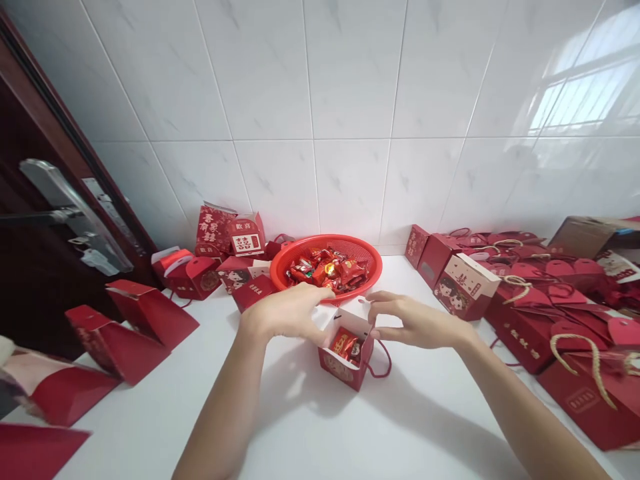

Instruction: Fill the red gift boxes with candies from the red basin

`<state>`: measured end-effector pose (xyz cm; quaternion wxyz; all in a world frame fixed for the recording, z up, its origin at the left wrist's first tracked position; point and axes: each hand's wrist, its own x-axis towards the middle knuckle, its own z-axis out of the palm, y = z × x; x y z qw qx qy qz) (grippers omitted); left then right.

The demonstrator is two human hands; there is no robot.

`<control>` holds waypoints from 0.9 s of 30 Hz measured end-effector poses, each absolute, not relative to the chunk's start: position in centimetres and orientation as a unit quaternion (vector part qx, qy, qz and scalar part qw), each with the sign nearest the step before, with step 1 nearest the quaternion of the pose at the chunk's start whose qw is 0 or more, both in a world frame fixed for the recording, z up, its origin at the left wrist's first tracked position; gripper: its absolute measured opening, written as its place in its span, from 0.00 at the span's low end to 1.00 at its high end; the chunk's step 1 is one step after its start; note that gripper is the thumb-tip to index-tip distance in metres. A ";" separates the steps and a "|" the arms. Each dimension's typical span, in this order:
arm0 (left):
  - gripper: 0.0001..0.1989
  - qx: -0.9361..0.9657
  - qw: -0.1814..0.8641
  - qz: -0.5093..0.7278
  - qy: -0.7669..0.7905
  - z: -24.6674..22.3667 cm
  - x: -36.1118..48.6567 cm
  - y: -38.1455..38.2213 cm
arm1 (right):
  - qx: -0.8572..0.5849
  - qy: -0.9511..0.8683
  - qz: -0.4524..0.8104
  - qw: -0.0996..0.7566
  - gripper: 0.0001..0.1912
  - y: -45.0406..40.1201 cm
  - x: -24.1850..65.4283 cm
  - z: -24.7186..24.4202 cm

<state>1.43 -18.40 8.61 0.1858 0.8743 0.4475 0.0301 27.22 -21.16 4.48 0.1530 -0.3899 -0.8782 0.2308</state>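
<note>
The small red cardboard box with white-lined flaps [337, 370] stands upright on the white table [300, 447], centred before me, presumably for even reach. My left hand [287, 312] is half open, thumb against the near-left rim; my right hand [420, 323] closes fingertips and thumb on the right edge, apparently steadying it. Red foil-wrapped sweets [344, 343] lie inside. At the box's 12 o'clock, the round red plastic basket [376, 272] sits close, likely for easy access; rope-handled red cardboard boxes [525, 337] crowd 3 o'clock, probably grouped to free working space.
</note>
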 end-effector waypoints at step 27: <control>0.41 0.859 0.379 0.048 0.341 4.7 1.8 -22.2 | -0.428 -0.700 0.318 0.476 0.26 -23.4 25.0 -5.5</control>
